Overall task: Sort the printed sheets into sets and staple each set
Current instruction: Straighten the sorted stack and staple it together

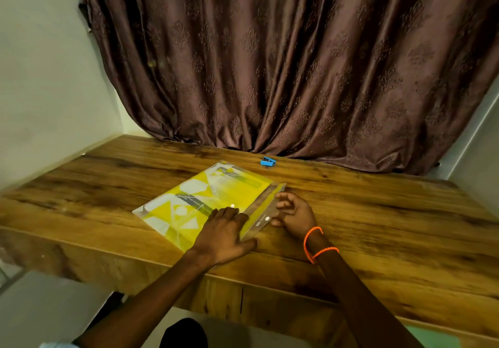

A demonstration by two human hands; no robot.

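Observation:
A yellow and white plastic folder (199, 199) with a snap button lies on the wooden desk (378, 226), its clear flap (266, 214) turned out to the right. My left hand (224, 237) rests flat on the folder's near right corner, fingers spread. Fingers and thumb of my right hand (293, 212) pinch the flap near its snap. A small blue stapler (267, 161) sits further back, near the curtain. Any printed sheets are hidden inside the folder.
A brown patterned curtain (297, 64) hangs along the desk's far edge. A pale wall (48, 77) closes the left side. Bare wood stretches left and right of the folder. Orange bands (317, 245) circle my right wrist.

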